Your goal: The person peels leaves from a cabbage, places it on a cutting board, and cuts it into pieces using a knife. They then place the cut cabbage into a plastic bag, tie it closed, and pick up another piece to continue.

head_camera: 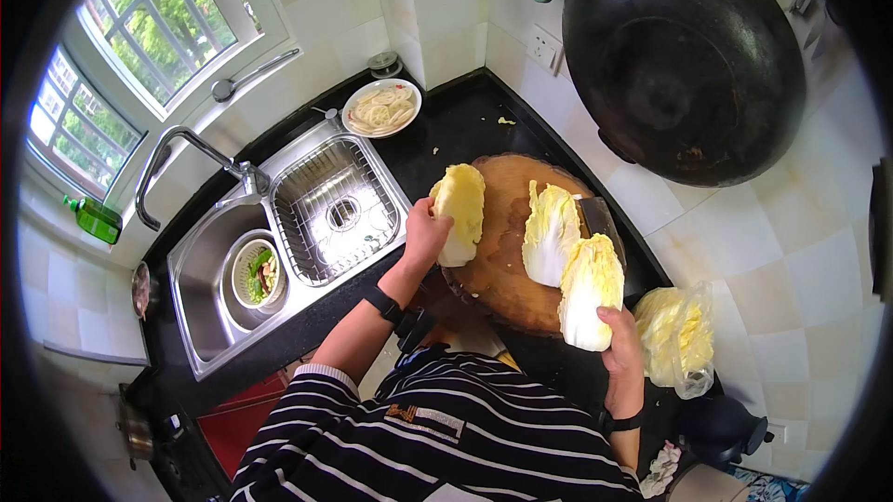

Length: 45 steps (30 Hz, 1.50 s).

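Note:
My left hand (pixel 426 235) grips a pale yellow napa cabbage leaf (pixel 463 212) over the left edge of a round wooden chopping board (pixel 504 223). In my right hand (pixel 620 338) is a second cabbage leaf (pixel 592 286), its white rib towards me, held at the board's right side. Between the two hands a third cabbage leaf (pixel 549 233) lies on the board, partly covered by the leaf in my right hand. A dark cleaver blade (pixel 598 217) shows behind these leaves; the rest of it is hidden.
Left of the board is a double steel sink (pixel 199 317) with a wire rack and a colander (pixel 242 265) of cut vegetables. A bowl (pixel 348 118) of pale slices stands behind it. Bagged cabbage (pixel 673 334) and a dark kettle (pixel 718 427) sit at right. A large wok (pixel 684 69) hangs above.

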Available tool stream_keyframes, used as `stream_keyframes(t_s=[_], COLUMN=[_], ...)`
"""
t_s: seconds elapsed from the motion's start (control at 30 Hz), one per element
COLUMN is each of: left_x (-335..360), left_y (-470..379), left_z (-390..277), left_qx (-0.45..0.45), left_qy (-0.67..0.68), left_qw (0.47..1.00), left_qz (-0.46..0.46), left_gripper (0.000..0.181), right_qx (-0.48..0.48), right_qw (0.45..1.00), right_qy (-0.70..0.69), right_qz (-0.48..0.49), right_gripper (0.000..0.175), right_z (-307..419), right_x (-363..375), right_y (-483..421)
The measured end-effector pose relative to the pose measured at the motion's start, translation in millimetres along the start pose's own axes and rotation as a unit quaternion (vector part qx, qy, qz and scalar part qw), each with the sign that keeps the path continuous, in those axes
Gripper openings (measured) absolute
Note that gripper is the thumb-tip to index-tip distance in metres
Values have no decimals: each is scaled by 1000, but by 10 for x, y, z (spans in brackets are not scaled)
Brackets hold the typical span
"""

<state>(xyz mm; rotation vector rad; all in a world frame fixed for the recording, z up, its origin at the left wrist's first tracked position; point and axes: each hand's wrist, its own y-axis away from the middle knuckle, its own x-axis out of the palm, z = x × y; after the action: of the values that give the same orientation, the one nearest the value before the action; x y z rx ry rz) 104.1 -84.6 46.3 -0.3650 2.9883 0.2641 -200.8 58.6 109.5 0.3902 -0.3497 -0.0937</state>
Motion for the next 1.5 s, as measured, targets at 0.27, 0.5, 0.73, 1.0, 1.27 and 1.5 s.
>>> stream_keyframes(t_s=[0.27,0.5,0.73,1.0,1.27,1.5], left_x=[27,-18,903,1218,771,655], left_y=[-89,-105,301,188,402,1102], left_z=[181,-133,-549,56,-283,-852], left_qx=[43,-57,-56,77,138,35], left_qy=[-121,105,137,-151,-135,21], left_qw=[992,985,966,972,971,906], left_qz=[-13,122,212,165,141,422], left_gripper=[51,35,43,71,75,87], right_qx=[6,-2,-12,-26,-31,-147], right_qw=[999,999,999,998,986,989], right_qy=[-14,-22,-24,-58,-163,-24], right_qz=[-29,-47,-44,-29,16,-19], right_gripper=[63,57,55,54,55,63], right_z=[-124,-160,-122,-132,-174,-43], right_x=[-121,-167,-176,-176,-107,291], right_y=[149,266,288,279,190,84])
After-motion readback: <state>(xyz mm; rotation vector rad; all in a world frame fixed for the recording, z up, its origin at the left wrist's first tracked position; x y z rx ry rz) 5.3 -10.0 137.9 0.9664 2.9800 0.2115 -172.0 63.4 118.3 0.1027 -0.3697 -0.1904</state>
